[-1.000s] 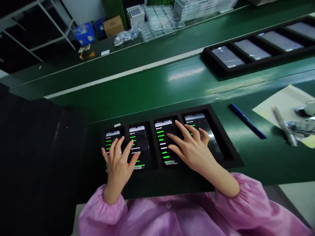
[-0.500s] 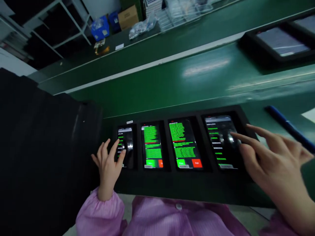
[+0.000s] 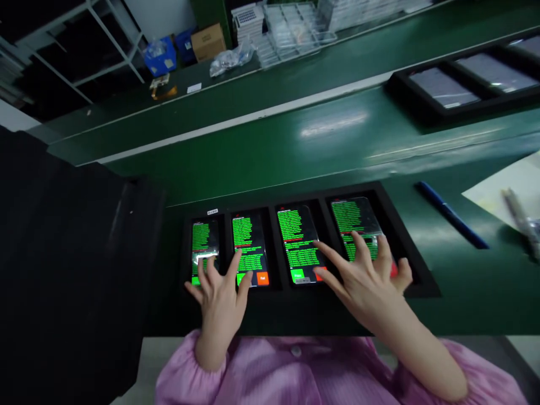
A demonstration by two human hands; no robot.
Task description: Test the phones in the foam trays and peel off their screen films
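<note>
Several smartphones lie face up in the slots of a black tray [image 3: 274, 247], their screens lit with green text. My left hand [image 3: 221, 295], fingers spread, is over the lower parts of the far-left phone [image 3: 203, 239] and the second phone [image 3: 247, 230]. My right hand [image 3: 367, 275], also spread and holding nothing, reaches across the third phone [image 3: 297, 230] and the far-right phone [image 3: 346, 214]. Its thumb and index finger are at the third phone's lower right. Red and green buttons show at the screen bottoms, partly hidden by my fingers. Whether the fingertips touch glass I cannot tell.
A blue pen [image 3: 453, 216] lies right of the tray, near a white paper [image 3: 493, 191]. Another black tray [image 3: 405, 93] with phones stands at the back right. Plastic trays [image 3: 291, 28], a cardboard box [image 3: 208, 40] and a blue bin [image 3: 160, 56] are behind. Black cloth hangs left.
My left hand has moved right toward the second phone, my right hand left to the third. The two outer screens now show dense green text with buttons. The view has shifted right.
</note>
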